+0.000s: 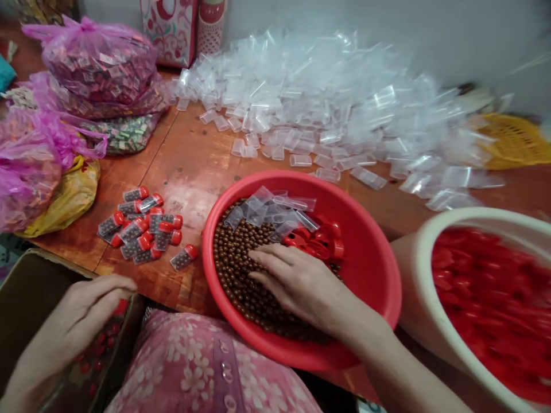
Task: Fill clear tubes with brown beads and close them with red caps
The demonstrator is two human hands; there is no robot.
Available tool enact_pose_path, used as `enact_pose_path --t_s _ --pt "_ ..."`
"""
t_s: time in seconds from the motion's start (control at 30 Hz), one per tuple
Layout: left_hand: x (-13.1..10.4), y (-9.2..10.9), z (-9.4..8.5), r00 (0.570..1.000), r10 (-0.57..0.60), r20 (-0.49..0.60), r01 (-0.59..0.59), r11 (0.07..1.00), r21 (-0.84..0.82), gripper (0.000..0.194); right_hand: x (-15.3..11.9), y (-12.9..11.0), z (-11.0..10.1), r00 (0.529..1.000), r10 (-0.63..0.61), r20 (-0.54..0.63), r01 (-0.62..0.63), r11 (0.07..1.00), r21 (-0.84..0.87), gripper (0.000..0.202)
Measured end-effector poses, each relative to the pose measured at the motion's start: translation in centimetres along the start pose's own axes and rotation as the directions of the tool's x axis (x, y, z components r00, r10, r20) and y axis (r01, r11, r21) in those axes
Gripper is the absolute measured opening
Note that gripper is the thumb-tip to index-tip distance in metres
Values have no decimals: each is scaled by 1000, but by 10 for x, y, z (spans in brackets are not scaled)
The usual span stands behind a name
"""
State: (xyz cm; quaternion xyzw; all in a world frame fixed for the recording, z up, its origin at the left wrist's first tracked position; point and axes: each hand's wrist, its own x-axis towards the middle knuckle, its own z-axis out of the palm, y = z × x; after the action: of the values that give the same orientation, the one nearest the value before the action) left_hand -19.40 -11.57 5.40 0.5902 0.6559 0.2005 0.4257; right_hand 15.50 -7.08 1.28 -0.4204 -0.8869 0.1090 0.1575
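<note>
My right hand point(297, 281) is inside a red basin point(370, 246), its fingers spread and lying on brown beads point(236, 252). Close to its fingertips, clear plastic tubes point(262, 209) rest on the beads. Glossy red caps point(318, 241) are heaped beside them, partly behind the hand. My left hand point(86, 321) hangs over a cardboard box point(30, 292) at the lower left, fingers loosely stretched out. A red-capped piece point(121, 307) shows just under its fingertips; whether they touch it I cannot tell. Several red-topped pieces point(101, 344) lie deeper in the box, blurred.
Bead-filled tubes with red caps point(142, 229) lie on the wooden table point(181, 155) left of the basin. Clear tubes point(322, 97) are piled along the wall. A white bucket point(424, 275) of red parts stands right. Pink bags point(94, 63) and a yellow basket point(516, 140) sit behind.
</note>
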Motion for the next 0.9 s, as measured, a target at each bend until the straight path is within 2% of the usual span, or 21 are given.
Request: enact_pose_path --t_s 0.1,0.17,0.2,0.23,0.3,0.33,0.37,0.43,0.5,0.57,0.67,0.77,0.83,0.9 --pt "-14 -52 -32 994 -102 -44 111 917 383 21 13 27 5 997 58 49 -62 995 79 19" --pt "-16 -70 -38 982 -136 -133 188 811 554 23 26 38 8 995 69 71 -75 993 88 18" --pt "-15 -72 -36 977 -121 -178 206 765 610 25 33 41 9 994 73 81 -79 994 81 18" --pt "-12 -68 -31 974 -81 -212 201 740 641 28 39 43 11 993 74 97 -81 994 72 18" --pt "-1 -48 -11 973 36 -227 117 772 625 29 49 43 14 988 67 137 -75 996 57 20" --pt "7 -34 2 978 102 -180 19 823 567 30 52 42 16 985 53 162 -63 996 58 20" --pt "15 -21 17 980 179 -85 -114 861 495 34 53 40 18 982 38 185 -50 997 64 21" --pt "35 1 50 957 253 144 -291 855 429 35 53 36 21 976 15 219 -32 996 78 22" --pt "53 12 80 941 274 197 -336 815 473 35 50 32 22 970 11 244 -34 996 88 22" --pt "67 11 104 950 263 171 -313 769 557 34 45 28 18 963 25 268 -51 995 90 23" --pt "79 -2 123 965 215 150 -259 695 671 28 39 23 10 955 63 289 -98 990 105 23" --pt "84 -20 126 963 218 156 -263 659 704 29 35 21 4 949 99 299 -149 978 147 23" --pt "85 -30 124 954 272 126 -283 682 675 29 33 23 3 948 128 293 -179 971 155 24" --pt "87 -38 120 942 326 76 -301 727 617 20 34 27 4 946 172 275 -213 969 127 24"
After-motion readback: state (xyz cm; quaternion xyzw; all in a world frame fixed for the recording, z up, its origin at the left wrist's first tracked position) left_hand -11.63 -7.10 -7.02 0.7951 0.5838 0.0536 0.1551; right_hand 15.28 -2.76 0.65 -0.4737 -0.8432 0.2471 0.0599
